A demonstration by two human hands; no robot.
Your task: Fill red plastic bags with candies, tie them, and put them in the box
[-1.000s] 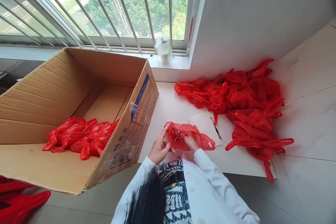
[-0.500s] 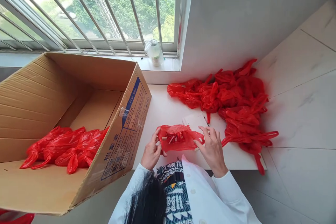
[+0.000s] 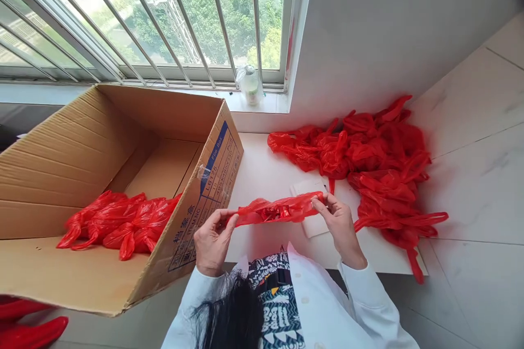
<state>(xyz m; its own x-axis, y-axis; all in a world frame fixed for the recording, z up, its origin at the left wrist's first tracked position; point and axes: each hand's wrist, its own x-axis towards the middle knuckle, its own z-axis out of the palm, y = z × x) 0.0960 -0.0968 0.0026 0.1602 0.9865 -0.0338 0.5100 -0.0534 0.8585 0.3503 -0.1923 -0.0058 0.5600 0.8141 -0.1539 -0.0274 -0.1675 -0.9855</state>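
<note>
Head view | left hand (image 3: 213, 240), right hand (image 3: 339, 223): each pinching one end of red bag (image 3: 298, 206) | advice: pull evenly, contents (image 3: 275, 211) centred.

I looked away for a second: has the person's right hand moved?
Yes. The right hand moved rightward, from the left corner of the white notepad to its right edge, pulling the red bag taut.

Lighting: bright daylight from barred window (image 3: 164, 16) beyond left hand (image 3: 210, 240); soft shadows; sharp focus; wide-angle bending at edges.
</note>
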